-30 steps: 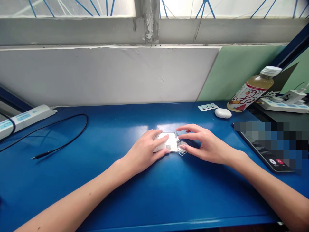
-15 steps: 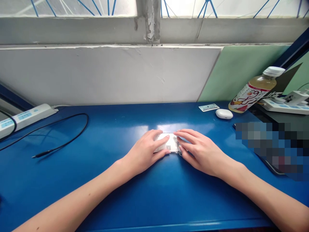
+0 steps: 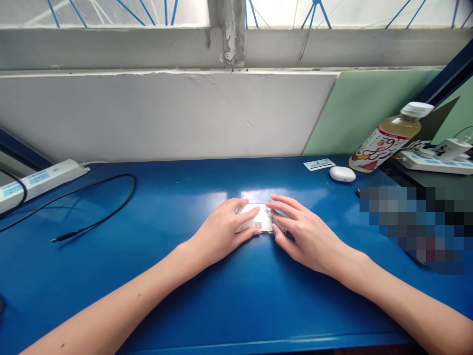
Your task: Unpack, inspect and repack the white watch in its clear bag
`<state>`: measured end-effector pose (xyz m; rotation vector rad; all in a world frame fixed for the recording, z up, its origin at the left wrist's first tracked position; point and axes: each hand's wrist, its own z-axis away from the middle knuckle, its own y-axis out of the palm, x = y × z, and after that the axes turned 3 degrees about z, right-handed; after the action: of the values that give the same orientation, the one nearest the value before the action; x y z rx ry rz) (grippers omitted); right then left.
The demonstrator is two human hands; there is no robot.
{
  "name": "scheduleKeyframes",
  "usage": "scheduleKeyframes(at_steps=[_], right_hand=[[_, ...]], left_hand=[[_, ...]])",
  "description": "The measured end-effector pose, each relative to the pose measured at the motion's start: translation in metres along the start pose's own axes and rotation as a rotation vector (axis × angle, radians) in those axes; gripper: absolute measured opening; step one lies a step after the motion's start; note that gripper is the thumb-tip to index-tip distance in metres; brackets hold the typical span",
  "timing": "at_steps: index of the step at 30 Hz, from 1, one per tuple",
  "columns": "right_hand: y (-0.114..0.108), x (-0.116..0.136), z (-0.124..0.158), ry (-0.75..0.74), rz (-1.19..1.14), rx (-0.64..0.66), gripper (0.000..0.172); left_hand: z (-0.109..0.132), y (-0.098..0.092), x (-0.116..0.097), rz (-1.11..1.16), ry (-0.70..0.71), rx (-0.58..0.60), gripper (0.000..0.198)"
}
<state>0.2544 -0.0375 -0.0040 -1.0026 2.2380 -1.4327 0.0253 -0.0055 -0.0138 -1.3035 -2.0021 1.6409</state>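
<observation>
A small, flat white packet point(image 3: 263, 220) lies on the blue desk, with a dark square code printed near its lower edge and a shiny clear-looking margin. My left hand point(image 3: 219, 230) grips its left part, fingertips on the far edge and the thumb along the near edge, one finger across the top. At the right end is my right hand point(image 3: 305, 231), its fingers spread and the fingertips at or on the packet's clear edge. Both hands cover the packet's ends, so its full outline is hidden.
On the left lie a black cable point(image 3: 111, 217) and a white power strip point(image 3: 40, 180). At the back right are a card point(image 3: 319, 164), a white earbud case point(image 3: 342, 174) and a leaning drink bottle point(image 3: 388, 140). A pixelated object point(image 3: 414, 227) lies at right.
My right hand's fingers have spread and lifted slightly at the packet's right end. The left hand and the packet stay in place.
</observation>
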Motion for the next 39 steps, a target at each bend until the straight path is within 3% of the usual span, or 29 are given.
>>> scheduleKeyframes(at_steps=[8,14,28,34,39], right_hand=[[0.006,-0.006,0.002,0.205,-0.256,-0.048,0.022],[0.006,-0.009,0.001,0.239,-0.314,-0.021,0.023],[0.001,0.001,-0.003,-0.133,0.151,0.032,0.025],[-0.001,0.000,-0.011,-0.354,0.279,0.107,0.025],[-0.002,-0.001,-0.014,-0.353,0.261,0.137,0.025]], left_hand=[[0.000,0.000,0.000,0.006,-0.030,0.004,0.038],[0.000,0.001,0.000,0.003,-0.020,-0.001,0.040],[0.002,0.003,0.001,0.023,-0.002,-0.007,0.037],[-0.001,0.003,-0.001,0.092,0.017,0.002,0.022],[-0.002,0.002,-0.001,0.099,0.017,0.022,0.023]])
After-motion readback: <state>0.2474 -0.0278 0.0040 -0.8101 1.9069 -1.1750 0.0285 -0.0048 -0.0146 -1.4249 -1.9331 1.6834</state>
